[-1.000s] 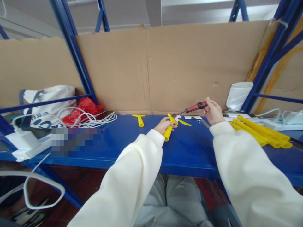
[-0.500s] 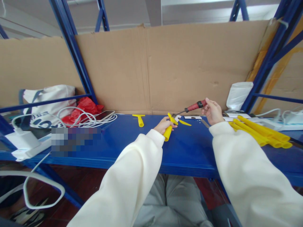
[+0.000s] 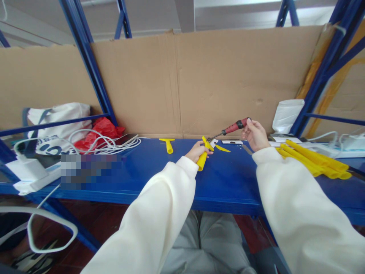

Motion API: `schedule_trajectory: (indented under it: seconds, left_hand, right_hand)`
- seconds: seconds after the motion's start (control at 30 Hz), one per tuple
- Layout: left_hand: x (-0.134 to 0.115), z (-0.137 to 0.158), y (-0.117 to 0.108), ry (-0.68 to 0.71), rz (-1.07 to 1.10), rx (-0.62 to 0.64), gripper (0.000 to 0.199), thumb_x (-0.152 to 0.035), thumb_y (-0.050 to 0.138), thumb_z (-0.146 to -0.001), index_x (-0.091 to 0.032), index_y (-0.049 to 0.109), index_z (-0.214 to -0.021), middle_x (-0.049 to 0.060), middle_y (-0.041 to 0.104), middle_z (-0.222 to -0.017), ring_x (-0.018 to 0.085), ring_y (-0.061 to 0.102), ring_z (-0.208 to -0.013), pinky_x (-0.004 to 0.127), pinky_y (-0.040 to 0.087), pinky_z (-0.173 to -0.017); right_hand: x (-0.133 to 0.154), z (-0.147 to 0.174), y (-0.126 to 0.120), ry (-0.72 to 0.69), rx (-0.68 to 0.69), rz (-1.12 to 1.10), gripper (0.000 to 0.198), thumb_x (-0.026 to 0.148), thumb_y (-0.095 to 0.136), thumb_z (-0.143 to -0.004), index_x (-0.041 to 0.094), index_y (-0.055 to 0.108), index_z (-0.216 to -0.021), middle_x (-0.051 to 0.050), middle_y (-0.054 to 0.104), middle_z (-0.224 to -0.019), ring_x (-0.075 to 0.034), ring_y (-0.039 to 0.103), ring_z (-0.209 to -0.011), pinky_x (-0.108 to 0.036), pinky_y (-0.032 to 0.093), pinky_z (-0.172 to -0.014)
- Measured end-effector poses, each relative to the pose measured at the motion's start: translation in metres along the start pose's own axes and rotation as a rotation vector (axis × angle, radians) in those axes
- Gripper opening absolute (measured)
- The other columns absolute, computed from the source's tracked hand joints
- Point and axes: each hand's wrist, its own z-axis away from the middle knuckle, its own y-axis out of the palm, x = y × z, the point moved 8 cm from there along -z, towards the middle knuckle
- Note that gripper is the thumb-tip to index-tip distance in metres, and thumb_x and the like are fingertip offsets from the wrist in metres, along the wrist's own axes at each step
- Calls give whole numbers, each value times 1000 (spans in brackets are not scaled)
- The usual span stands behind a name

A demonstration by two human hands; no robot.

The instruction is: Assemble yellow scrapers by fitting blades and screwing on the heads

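My left hand [image 3: 196,151] is closed around a yellow plastic handle [image 3: 202,161], whose flared hollow end points down toward me. A crosswise yellow head [image 3: 208,143] sits at its upper end. My right hand [image 3: 256,135] pinches the butt end of a red and black screwdriver [image 3: 236,126]. The screwdriver slants down to the left, its tip meeting the yellow head; the exact contact is too small to make out. Just right of my left hand lies a loose yellow strip [image 3: 222,148]. Farther left, a T-shaped yellow piece [image 3: 169,145] rests on the blue shelf [image 3: 228,182].
Several yellow tubes [image 3: 322,160] are piled at the right. A metal blade-like strip [image 3: 246,149] lies by my right hand. White cables [image 3: 114,146], a red plastic bag [image 3: 99,129] and a cloth bag [image 3: 62,118] are on the left. Cardboard [image 3: 216,83] stands behind.
The screwdriver's handle end and my right hand have shifted very slightly left. My left hand keeps its hold on the yellow handle.
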Motion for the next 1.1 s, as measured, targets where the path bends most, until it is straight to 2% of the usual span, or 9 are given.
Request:
schedule_trajectory:
  seconds: [0.13,0.3,0.53,0.73,0.97,1.1]
  left_hand:
    - [1,0,-1,-3,-6,-6,75,11,54,-65,-17,44,-134,10,70,-106,13,67,-61,20,46,-49]
    - [3,-3,-2,-2,-13,-7,75,11,57,-64,-17,45,-132,10,69,-106,14,68,-62,19,46,-49]
    - [3,-4,-2,-6,-12,-1,74,11,54,-64,-16,43,-132,10,70,-105,14,68,-63,20,47,-50]
    - [2,-1,0,-5,-10,5,71,11,49,-68,-16,42,-133,9,69,-103,12,66,-59,19,45,-49]
    - [1,0,0,-6,-7,1,71,11,50,-67,-16,43,-133,9,69,-103,11,64,-57,20,45,-49]
    - [0,1,0,-6,-7,4,72,12,50,-68,-16,42,-133,9,69,-103,10,63,-56,19,45,-49]
  right_hand:
    - [-4,-1,-4,11,-46,15,52,51,85,-56,22,43,-65,9,44,-45,-8,46,-38,-18,37,-33]
    - [-5,1,-3,48,-11,40,46,53,82,-61,21,50,-70,12,32,-40,-7,41,-35,-19,37,-34]
    - [-2,5,8,70,65,22,37,41,81,-68,20,50,-70,6,55,-55,-7,53,-46,-16,42,-41]
    - [-3,0,-3,-24,-43,43,49,48,85,-58,21,46,-69,8,49,-49,-7,48,-42,-17,38,-35]
    - [-9,-1,-4,45,-6,62,46,52,83,-60,22,49,-71,11,33,-42,-7,41,-37,-19,38,-35]
    - [-6,3,2,86,37,35,43,47,82,-64,21,48,-69,8,45,-48,-7,46,-43,-17,39,-38]
